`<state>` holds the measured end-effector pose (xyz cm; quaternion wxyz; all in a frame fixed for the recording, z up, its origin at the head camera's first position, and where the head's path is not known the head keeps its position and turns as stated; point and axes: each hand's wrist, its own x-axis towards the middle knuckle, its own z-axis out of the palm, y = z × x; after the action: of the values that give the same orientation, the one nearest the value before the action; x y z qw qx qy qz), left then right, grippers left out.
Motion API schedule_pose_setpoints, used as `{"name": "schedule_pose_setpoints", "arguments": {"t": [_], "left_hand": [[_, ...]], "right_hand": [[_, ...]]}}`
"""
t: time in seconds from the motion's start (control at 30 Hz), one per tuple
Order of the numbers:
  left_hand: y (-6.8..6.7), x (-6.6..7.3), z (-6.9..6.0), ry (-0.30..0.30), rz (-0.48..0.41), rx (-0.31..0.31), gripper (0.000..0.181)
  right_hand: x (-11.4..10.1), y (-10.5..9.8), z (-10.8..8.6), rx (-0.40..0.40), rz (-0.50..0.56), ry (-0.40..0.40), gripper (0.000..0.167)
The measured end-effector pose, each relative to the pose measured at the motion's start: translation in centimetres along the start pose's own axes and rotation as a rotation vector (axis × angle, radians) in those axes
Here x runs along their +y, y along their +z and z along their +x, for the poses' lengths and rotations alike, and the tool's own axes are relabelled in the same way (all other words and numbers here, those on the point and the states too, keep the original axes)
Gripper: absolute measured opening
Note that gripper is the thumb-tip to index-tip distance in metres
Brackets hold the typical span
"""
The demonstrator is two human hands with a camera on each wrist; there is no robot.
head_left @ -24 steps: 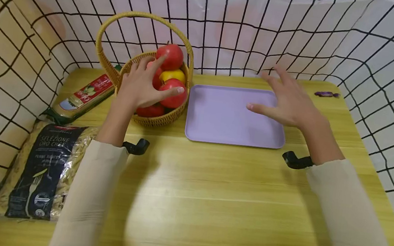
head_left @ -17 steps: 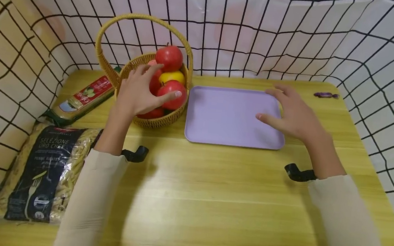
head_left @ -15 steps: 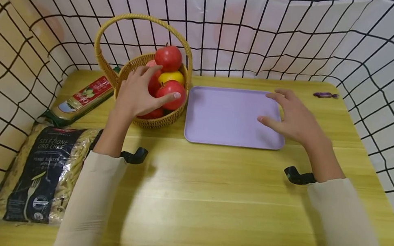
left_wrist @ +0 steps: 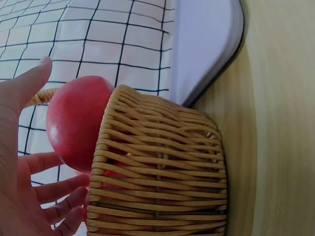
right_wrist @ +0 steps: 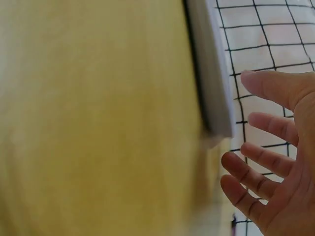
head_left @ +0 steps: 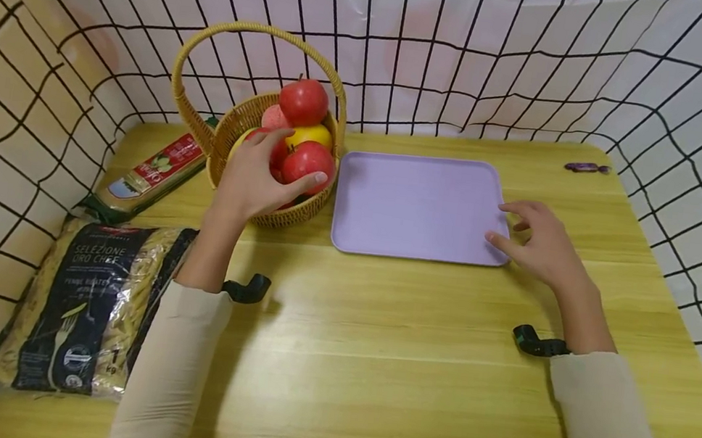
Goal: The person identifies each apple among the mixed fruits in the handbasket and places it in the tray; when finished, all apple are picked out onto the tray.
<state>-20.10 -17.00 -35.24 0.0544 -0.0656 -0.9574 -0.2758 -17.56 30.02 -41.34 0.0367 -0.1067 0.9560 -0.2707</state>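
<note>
My left hand hovers over the left part of a wicker basket of fruit, thumb apart from its fingers. A red apple at the basket's front lies between thumb and fingers; in the left wrist view the thumb stays clear of this apple, while the fingertips are close to it, contact unclear. Another red apple tops the pile, above a yellow fruit. My right hand is beside the right edge of a lilac tray, fingers loosely bent and holding nothing.
A bag of penne lies at the left, with a red-labelled pasta packet behind it. A purple wrapped candy is at the back right. Black wire mesh fences the wooden table.
My right hand has moved back toward me and right, from above the tray to its right edge. My left hand has shifted slightly right and toward me, lower over the basket.
</note>
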Motion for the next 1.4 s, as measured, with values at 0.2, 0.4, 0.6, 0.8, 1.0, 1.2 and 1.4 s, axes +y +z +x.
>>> {"name": "schedule_pose_setpoints", "arguments": {"t": [0.2,0.4,0.6,0.8,1.0,1.2,1.4], "left_hand": [[0.8,-0.2,0.2,-0.004,-0.003,-0.004,0.102],[1.5,-0.5,0.4,-0.010,-0.008,-0.015,0.103],[2.0,-0.6,0.5,-0.012,-0.018,-0.009,0.101],[2.4,-0.6,0.6,-0.027,-0.018,-0.004,0.098],[2.7,-0.5,0.7,-0.042,-0.030,0.003,0.097],[3.0,-0.4,0.7,-0.048,-0.039,0.031,0.095],[3.2,-0.2,0.5,-0.041,-0.093,0.109,0.091]], "right_hand": [[1.5,0.7,-0.4,0.001,0.024,0.046,0.065],[1.7,1.0,-0.6,0.011,0.093,0.059,0.059],[2.0,1.4,-0.7,0.045,0.137,0.028,0.047],[2.5,1.7,-1.1,0.048,0.213,0.021,0.051],[3.3,2.1,-1.3,0.049,0.249,-0.004,0.053],[3.9,2.5,-1.3,0.067,0.271,-0.036,0.053],[3.7,2.6,-1.2,0.074,0.304,-0.033,0.051]]}}
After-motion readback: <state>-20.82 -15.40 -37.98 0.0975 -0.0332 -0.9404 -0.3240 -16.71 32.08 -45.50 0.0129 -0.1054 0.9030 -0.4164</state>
